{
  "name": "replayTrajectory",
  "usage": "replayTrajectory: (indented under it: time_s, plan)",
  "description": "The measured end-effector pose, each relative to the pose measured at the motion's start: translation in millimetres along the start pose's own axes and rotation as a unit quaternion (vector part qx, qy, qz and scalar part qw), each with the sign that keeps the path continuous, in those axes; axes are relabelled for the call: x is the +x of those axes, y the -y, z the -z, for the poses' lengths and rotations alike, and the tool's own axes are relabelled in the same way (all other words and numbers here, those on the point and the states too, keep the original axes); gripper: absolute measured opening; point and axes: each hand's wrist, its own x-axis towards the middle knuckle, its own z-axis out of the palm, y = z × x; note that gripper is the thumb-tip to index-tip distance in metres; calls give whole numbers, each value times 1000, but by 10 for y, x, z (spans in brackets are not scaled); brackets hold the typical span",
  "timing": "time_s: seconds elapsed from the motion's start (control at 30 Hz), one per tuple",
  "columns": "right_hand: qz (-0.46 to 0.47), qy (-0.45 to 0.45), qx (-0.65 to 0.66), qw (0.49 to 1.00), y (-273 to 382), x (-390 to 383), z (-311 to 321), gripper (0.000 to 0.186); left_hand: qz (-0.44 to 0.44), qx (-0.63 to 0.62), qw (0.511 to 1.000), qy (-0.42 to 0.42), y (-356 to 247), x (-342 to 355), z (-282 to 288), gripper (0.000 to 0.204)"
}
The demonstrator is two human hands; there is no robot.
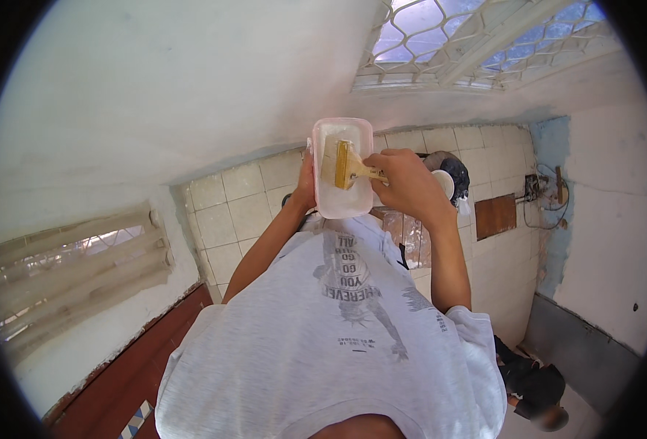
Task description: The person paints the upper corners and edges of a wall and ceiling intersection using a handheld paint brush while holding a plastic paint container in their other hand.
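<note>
Yellow and pale wood mark the flat, wide paintbrush with a short handle (347,170), which lies across the mouth of a pinkish, translucent, oblong plastic tub (344,121), in front of the person's chest; whether its working end rests in the whitish contents (341,205) or hangs just above them, I cannot tell. The right hand (409,181) comes in from the right, its fingers closed around the handle; the left hand (306,180) is curled against the tub's left wall and appears to carry it, though any fingers beneath are hidden.

The brush should be light, stiff in the handle and softer at the working end; the handle, close behind the head, seems the best place to hold it; smears there could make it slick. The tub looks thin-walled and a little flexible; its load probably slops if tilted, so a broad hold on side and base, kept level, would suit it better than a pinch at the rim.

Farther out, a white plastered wall (155,80) rises at the far left; a window with a white metal grille (426,44) stands at the far right; pale square floor tiles (221,223) spread below the tub; another person in dark clothing (535,388) is at the near right.
</note>
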Motion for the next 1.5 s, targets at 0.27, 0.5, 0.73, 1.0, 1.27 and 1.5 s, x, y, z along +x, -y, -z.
replayTrajectory:
  time_s: [0.27, 0.5, 0.73, 1.0, 1.27, 1.5]
  plan:
    - [-17, -6, 32, 999, 108, 75, 69, 29, 0, -61, 998, 28, -73, 119, 35, 77]
    - [-12, -24, 44, 999, -331, -95, -167, 32, 19, -67, 997, 32, -100, 178, -105, 81]
    - [-115, -104, 302, 940, -698, -812, -236, 28, 2, -104, 994, 29, 26, 340, -116, 83]
    - [-172, -91, 566, 801, -1210, -1268, -609, 33, -39, -127, 990, -38, 382, 422, -361, 75]
    - [-160, -44, 682, 712, -1784, -1316, -1103, 43, -59, -74, 986, -135, 893, -85, 144, 74]
    - [-325, -118, 557, 755, -2777, -518, -2203, 37, -26, -68, 948, -310, 978, -823, 648, 76]
